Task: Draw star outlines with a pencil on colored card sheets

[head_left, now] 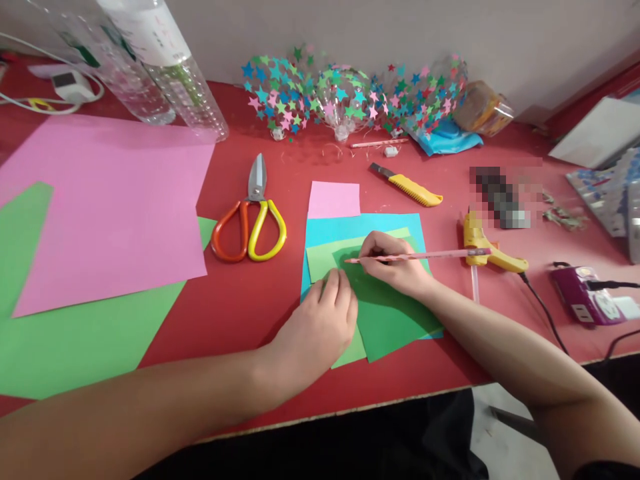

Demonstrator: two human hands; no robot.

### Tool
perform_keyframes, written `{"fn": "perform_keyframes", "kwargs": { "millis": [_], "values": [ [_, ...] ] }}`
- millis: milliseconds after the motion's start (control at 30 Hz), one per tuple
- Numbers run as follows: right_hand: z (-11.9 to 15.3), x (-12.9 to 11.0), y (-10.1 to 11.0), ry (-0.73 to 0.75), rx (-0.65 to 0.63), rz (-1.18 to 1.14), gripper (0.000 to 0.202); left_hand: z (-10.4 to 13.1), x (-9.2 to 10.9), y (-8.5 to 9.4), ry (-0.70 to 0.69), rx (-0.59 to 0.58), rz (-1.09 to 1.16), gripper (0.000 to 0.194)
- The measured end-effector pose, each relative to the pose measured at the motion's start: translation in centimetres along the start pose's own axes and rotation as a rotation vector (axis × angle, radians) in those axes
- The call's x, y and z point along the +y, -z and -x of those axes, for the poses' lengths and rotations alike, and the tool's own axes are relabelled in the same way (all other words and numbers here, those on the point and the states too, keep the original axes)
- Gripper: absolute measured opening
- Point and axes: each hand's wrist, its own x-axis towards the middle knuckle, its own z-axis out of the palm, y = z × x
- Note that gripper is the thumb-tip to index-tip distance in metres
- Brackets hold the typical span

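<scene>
My right hand (pixel 395 267) is closed around a pink pencil (pixel 440 255), its tip at the upper left edge of a dark green paper sheet (pixel 393 320). My left hand (pixel 320 317) lies with its fingertips on the papers, just below the pencil tip, and holds nothing. Under the dark green sheet is a light green sheet (pixel 320 259), and below both lies a blue sheet (pixel 333 229). A small pink piece of paper (pixel 334 199) touches the blue sheet's top edge.
Left of the papers lie scissors (pixel 257 213) and large pink sheets (pixel 120 207) over green ones (pixel 100 340). Plastic bottles (pixel 185 93) stand behind. A yellow cutter (pixel 413 190), a glue gun (pixel 475 240) and a purple power socket (pixel 585 293) lie right; star decorations (pixel 345 93) line the wall.
</scene>
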Motion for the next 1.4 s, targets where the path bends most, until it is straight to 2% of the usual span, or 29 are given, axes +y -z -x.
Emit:
{"fn": "perform_keyframes", "kwargs": {
  "millis": [167,567,800,1100,1400],
  "values": [
    [0.07,0.29,0.08,0.02,-0.038,0.01,0.011,0.05,0.13,0.28,-0.011,-0.056,-0.001,0.038],
    [0.07,0.31,0.27,0.027,-0.094,0.027,0.011,-0.04,0.04,0.04,-0.03,-0.007,-0.046,0.037],
    [0.0,0.29,-0.18,0.01,-0.024,0.041,0.013,-0.22,-0.13,0.25,-0.034,-0.056,-0.043,0.037],
    [0.11,0.23,-0.39,-0.003,0.048,0.066,0.014,-0.16,-0.11,0.19,-0.052,-0.023,-0.072,0.037],
    [0.11,0.52,-0.42,0.013,0.044,0.079,0.014,-0.22,-0.2,0.31,-0.055,-0.027,-0.08,0.037]
  ]
}}
